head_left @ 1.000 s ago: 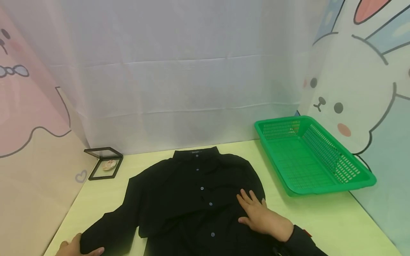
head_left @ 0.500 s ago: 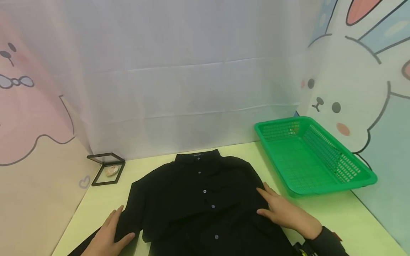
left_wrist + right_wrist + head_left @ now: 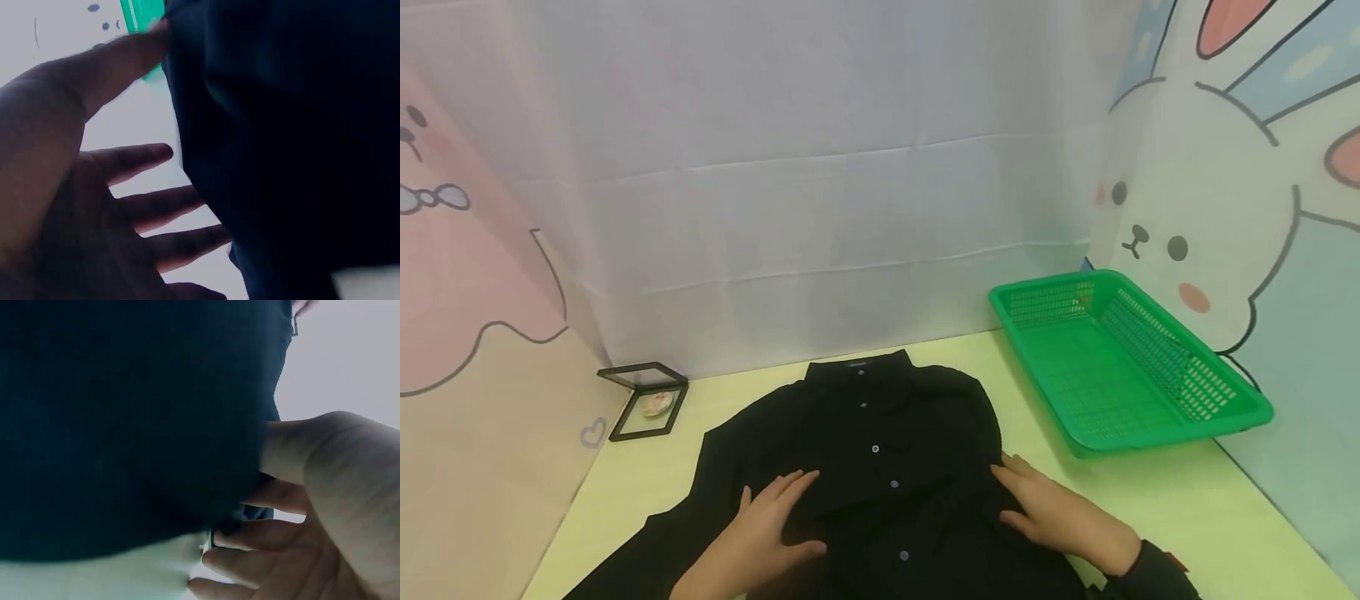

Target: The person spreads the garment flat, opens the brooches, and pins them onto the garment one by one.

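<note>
A black button-up shirt point(image 3: 835, 425) lies front side up on the pale yellow table, collar toward the back wall, one sleeve point(image 3: 655, 542) stretched out to the lower left. My left hand point(image 3: 756, 533) is over the left half of the shirt's front, fingers extended and spread. In the left wrist view, the left fingers point(image 3: 169, 203) reach toward the dark cloth with the thumb apart. At the shirt's right edge, my right hand point(image 3: 1060, 508) has its fingers extended along the cloth. The right wrist view shows the right fingers point(image 3: 250, 565) by the shirt's dark edge.
A green plastic basket point(image 3: 1037, 367) stands at the back right of the table point(image 3: 1217, 517). At the back left sits a small black-framed open case point(image 3: 640, 435) with a round pale item point(image 3: 657, 404) inside. Curtains with cartoon animals point(image 3: 1180, 208) enclose the table.
My left hand has left the end of the outstretched sleeve and moved right, up onto the shirt's front. My right hand has shifted from the shirt's chest out to its right edge.
</note>
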`<state>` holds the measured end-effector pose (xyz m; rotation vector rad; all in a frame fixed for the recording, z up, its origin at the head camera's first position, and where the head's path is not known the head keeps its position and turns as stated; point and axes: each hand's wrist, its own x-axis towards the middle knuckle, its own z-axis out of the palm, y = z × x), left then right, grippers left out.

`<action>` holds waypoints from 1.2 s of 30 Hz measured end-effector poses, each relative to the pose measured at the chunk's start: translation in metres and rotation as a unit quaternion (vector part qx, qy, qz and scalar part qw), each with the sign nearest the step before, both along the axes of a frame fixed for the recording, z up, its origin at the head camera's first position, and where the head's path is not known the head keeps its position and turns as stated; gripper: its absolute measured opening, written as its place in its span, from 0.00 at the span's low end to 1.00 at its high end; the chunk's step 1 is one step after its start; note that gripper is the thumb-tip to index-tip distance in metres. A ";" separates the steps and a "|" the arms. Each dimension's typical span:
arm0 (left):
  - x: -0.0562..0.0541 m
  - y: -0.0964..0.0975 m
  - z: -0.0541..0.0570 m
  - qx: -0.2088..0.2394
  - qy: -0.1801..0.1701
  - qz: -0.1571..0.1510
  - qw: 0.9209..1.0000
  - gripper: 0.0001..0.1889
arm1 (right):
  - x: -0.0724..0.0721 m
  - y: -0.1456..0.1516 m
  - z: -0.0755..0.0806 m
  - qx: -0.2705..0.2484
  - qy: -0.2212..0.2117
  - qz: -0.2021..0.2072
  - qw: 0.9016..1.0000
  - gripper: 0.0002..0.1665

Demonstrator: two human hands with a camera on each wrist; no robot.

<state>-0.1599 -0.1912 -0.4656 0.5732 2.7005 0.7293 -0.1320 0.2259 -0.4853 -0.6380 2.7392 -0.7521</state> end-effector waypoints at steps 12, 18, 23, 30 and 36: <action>0.004 0.084 0.002 0.007 0.007 -0.141 0.990 0.54 | -0.014 -0.060 0.023 0.008 0.107 0.170 0.979 0.21; 0.007 0.092 -0.005 0.028 0.029 -0.204 0.978 0.51 | -0.019 -0.084 0.016 -0.051 0.105 0.244 0.963 0.23; 0.002 0.092 -0.010 0.013 0.061 -0.235 0.970 0.49 | -0.015 -0.106 0.010 -0.057 0.113 0.317 0.940 0.18; 0.002 0.073 -0.023 -0.037 0.051 -0.217 0.974 0.33 | -0.018 -0.096 0.021 -0.082 0.064 0.226 0.969 0.17; 0.001 0.052 -0.023 0.022 0.010 -0.175 0.984 0.23 | -0.025 -0.070 0.025 -0.038 0.051 0.053 0.997 0.06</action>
